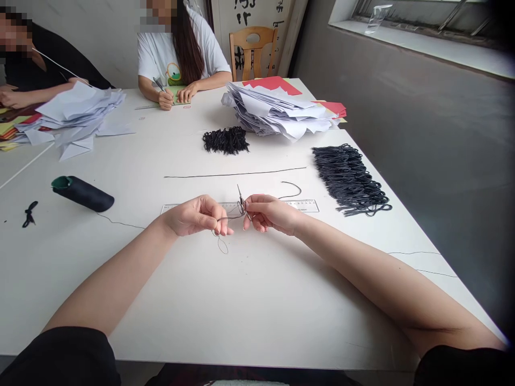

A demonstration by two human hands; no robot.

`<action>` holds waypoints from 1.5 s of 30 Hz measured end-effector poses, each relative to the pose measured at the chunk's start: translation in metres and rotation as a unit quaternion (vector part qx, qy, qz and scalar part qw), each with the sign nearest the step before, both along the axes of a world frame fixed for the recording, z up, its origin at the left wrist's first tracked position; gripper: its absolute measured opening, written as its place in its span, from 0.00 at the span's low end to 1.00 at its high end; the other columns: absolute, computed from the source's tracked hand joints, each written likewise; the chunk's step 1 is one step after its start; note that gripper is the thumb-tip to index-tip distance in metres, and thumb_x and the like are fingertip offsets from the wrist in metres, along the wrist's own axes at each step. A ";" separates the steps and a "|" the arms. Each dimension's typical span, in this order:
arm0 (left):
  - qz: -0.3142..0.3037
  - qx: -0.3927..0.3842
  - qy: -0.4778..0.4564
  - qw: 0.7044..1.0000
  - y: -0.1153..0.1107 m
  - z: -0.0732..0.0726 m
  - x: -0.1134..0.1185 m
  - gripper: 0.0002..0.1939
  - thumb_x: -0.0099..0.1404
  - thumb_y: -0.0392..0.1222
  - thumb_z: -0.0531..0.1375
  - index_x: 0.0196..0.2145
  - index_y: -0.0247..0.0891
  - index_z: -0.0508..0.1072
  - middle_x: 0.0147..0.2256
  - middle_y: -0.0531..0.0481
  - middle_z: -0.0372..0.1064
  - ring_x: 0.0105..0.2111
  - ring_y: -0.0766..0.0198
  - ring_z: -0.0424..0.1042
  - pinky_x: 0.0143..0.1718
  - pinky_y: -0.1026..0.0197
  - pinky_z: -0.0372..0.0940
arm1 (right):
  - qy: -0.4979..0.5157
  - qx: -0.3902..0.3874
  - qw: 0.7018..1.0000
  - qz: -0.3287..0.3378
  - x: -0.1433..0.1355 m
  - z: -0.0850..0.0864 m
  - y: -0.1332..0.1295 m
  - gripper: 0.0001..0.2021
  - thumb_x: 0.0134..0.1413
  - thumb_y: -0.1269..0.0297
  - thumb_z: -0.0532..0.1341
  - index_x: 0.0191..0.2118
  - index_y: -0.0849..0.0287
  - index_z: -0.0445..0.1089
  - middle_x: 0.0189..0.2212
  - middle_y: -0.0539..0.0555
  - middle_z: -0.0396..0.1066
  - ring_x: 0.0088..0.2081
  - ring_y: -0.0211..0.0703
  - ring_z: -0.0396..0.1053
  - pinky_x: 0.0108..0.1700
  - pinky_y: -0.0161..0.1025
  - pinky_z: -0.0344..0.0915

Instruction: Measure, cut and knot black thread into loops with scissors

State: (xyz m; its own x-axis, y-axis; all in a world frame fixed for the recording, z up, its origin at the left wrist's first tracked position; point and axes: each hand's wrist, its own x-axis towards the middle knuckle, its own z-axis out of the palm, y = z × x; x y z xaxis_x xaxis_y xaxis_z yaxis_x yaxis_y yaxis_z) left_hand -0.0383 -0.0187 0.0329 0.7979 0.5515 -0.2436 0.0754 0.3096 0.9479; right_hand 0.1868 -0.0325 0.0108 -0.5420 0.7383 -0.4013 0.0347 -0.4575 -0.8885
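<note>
My left hand [198, 215] is closed in a pinch on a dark cord [229, 218], which runs across to my right hand. A thin loop of thread [222, 245] dangles below the left fingers. My right hand [270, 212] is closed around small scissors [241, 199], their narrow tip pointing up and away from me. Cord loops sit close about the scissors; whether the blades touch the cord I cannot tell. Behind both hands lies a clear ruler [306, 205], partly covered by them. A straight black cord [235, 174] stretches beyond it, with a short curved cord piece [295, 185] at its right.
Looped black cords lie in a small bundle [226, 140] and a larger row [350, 179]. At left are a dark thread spool [82, 193] and a small knotted cord [29, 214]. Paper piles [277, 110] stand farther back. Across the table [241, 300], one person [185, 59] writes; another sits left.
</note>
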 end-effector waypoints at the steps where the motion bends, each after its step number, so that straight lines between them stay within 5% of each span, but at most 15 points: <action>1: 0.013 0.006 0.002 1.000 0.002 0.001 -0.003 0.15 0.43 0.51 0.73 0.15 0.39 0.75 0.21 0.45 0.70 0.23 0.62 0.67 0.45 0.44 0.68 | -0.004 0.005 1.000 0.002 0.000 0.000 0.001 0.06 0.59 0.67 0.55 0.30 0.59 0.59 0.23 0.54 0.74 0.18 0.32 0.60 0.21 0.29 0.56; 6: 0.097 0.027 0.022 0.995 0.016 0.006 -0.022 0.18 0.39 0.52 0.74 0.13 0.39 0.73 0.20 0.46 0.68 0.20 0.64 0.65 0.40 0.47 0.68 | -0.050 0.030 0.998 0.033 0.005 0.003 0.004 0.04 0.60 0.67 0.53 0.35 0.60 0.62 0.21 0.52 0.70 0.21 0.34 0.60 0.25 0.31 0.58; 10: 0.185 0.048 0.023 0.981 0.025 0.007 -0.032 0.17 0.38 0.52 0.74 0.14 0.40 0.74 0.20 0.47 0.68 0.24 0.62 0.66 0.38 0.49 0.66 | -0.122 0.074 0.986 0.082 0.008 0.009 0.003 0.13 0.63 0.55 0.52 0.35 0.60 0.62 0.20 0.50 0.67 0.22 0.35 0.58 0.28 0.33 0.58; 14: 0.259 0.089 0.059 0.960 0.026 0.012 -0.029 0.13 0.43 0.51 0.73 0.21 0.41 0.79 0.36 0.43 0.75 0.41 0.53 0.70 0.49 0.49 0.61 | -0.198 0.103 0.960 0.167 0.013 0.017 0.003 0.17 0.57 0.48 0.57 0.33 0.59 0.63 0.23 0.48 0.63 0.25 0.34 0.58 0.28 0.33 0.56; 20: 0.350 0.149 0.202 0.902 0.024 0.014 -0.018 0.19 0.44 0.55 0.71 0.31 0.41 0.81 0.51 0.43 0.71 0.55 0.48 0.62 0.59 0.48 0.50 | -0.272 0.132 0.895 0.327 0.032 0.032 0.012 0.21 0.49 0.50 0.64 0.44 0.57 0.62 0.32 0.50 0.67 0.33 0.39 0.63 0.29 0.33 0.59; 23: 0.372 0.193 0.236 0.877 0.022 0.012 -0.016 0.20 0.44 0.56 0.71 0.31 0.41 0.81 0.52 0.44 0.69 0.56 0.49 0.62 0.59 0.50 0.51 | -0.266 0.171 0.878 0.360 0.042 0.040 0.015 0.20 0.47 0.54 0.65 0.41 0.57 0.59 0.33 0.50 0.67 0.33 0.39 0.64 0.32 0.34 0.60; 26: 0.383 0.278 0.290 0.831 0.018 0.015 -0.014 0.16 0.47 0.55 0.69 0.30 0.42 0.81 0.53 0.47 0.68 0.54 0.51 0.64 0.56 0.53 0.56 | -0.343 0.229 0.829 0.378 0.043 0.042 0.011 0.16 0.45 0.61 0.65 0.37 0.56 0.59 0.35 0.50 0.67 0.32 0.39 0.62 0.31 0.35 0.57; 29: 0.343 0.372 0.366 0.781 0.011 0.022 -0.014 0.10 0.51 0.52 0.67 0.26 0.44 0.79 0.52 0.52 0.69 0.51 0.52 0.67 0.54 0.55 0.59 | -0.470 0.267 0.756 0.370 0.035 0.041 0.001 0.11 0.44 0.67 0.61 0.36 0.55 0.60 0.34 0.51 0.67 0.31 0.41 0.62 0.28 0.36 0.53; 31: 0.286 0.379 0.418 0.775 0.008 0.026 -0.016 0.09 0.53 0.52 0.65 0.24 0.45 0.79 0.52 0.54 0.70 0.48 0.51 0.69 0.53 0.53 0.60 | -0.508 0.277 0.729 0.366 0.030 0.039 -0.007 0.11 0.43 0.69 0.60 0.36 0.55 0.60 0.33 0.52 0.67 0.29 0.42 0.62 0.27 0.36 0.51; 33: 0.227 0.359 0.459 0.781 0.007 0.028 -0.019 0.10 0.54 0.52 0.64 0.23 0.46 0.79 0.49 0.54 0.73 0.46 0.50 0.71 0.56 0.49 0.58 | -0.505 0.282 0.730 0.363 0.026 0.039 -0.012 0.11 0.44 0.69 0.60 0.37 0.55 0.60 0.33 0.52 0.67 0.28 0.41 0.62 0.26 0.35 0.51; 35: 0.198 0.369 0.477 0.773 0.008 0.028 -0.021 0.10 0.55 0.51 0.63 0.22 0.46 0.78 0.45 0.53 0.75 0.47 0.50 0.71 0.64 0.44 0.45 | -0.471 0.290 0.751 0.361 0.024 0.039 -0.012 0.12 0.46 0.69 0.59 0.38 0.54 0.61 0.32 0.51 0.67 0.28 0.41 0.62 0.27 0.35 0.51; 39: 0.234 0.460 0.460 0.723 0.008 0.025 -0.020 0.09 0.57 0.46 0.63 0.22 0.45 0.78 0.54 0.52 0.69 0.58 0.47 0.61 0.63 0.37 0.18 | -0.331 0.323 0.811 0.357 0.024 0.039 -0.006 0.10 0.52 0.61 0.61 0.39 0.55 0.63 0.26 0.47 0.62 0.27 0.37 0.59 0.29 0.34 0.54; 41: 0.241 0.499 0.428 0.714 0.006 0.027 -0.017 0.10 0.58 0.46 0.62 0.22 0.43 0.78 0.60 0.53 0.61 0.62 0.45 0.56 0.65 0.39 0.23 | -0.276 0.335 0.831 0.347 0.023 0.037 -0.003 0.11 0.54 0.56 0.61 0.36 0.57 0.64 0.24 0.46 0.58 0.26 0.36 0.57 0.29 0.34 0.54; 45: 0.238 0.445 0.397 0.767 -0.001 0.037 -0.014 0.09 0.57 0.49 0.62 0.26 0.44 0.79 0.61 0.56 0.60 0.57 0.47 0.65 0.58 0.51 0.60 | -0.254 0.350 0.839 0.329 0.020 0.032 -0.001 0.12 0.55 0.55 0.60 0.31 0.58 0.62 0.22 0.46 0.57 0.24 0.34 0.55 0.29 0.34 0.53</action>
State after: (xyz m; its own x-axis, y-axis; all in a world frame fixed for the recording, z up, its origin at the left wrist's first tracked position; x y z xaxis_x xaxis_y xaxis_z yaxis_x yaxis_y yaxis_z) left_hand -0.0520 -0.0194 0.0698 0.2493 0.9640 0.0929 0.8171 -0.2609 0.5141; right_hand 0.2069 -0.0337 0.0426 -0.8152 0.4974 -0.2966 0.5311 0.4380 -0.7253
